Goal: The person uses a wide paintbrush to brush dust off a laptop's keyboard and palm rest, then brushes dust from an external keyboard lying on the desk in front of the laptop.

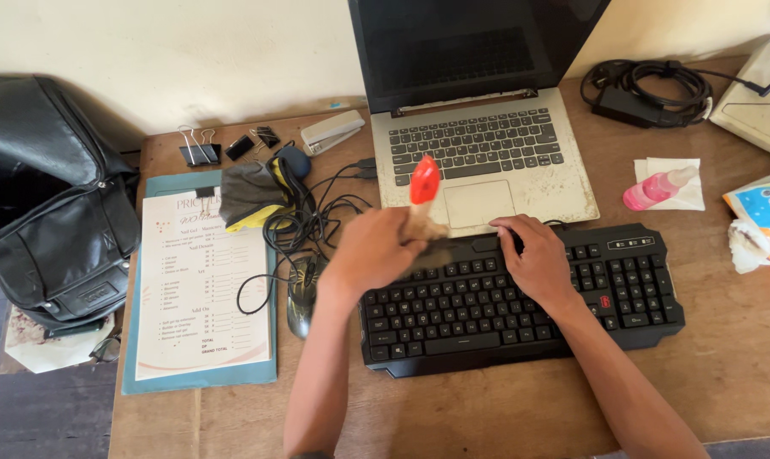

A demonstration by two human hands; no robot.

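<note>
My left hand [376,251] is closed around a brush with a red handle tip [424,180], blurred by motion, over the top left edge of a black keyboard [521,302]. The brush's bristle end points down at the keys. My right hand [534,259] rests flat on the keyboard's upper middle, fingers spread and holding nothing. Behind the keyboard stands an open silver laptop [478,140] with a dark screen.
A clipboard with a printed form [200,289] lies left, beside a mouse [300,297] and tangled black cables [308,217]. A black bag [49,204] hangs off the left edge. A pink spray bottle on tissue [661,185], a charger [648,89], a stapler [332,132] and binder clips [200,151] lie around.
</note>
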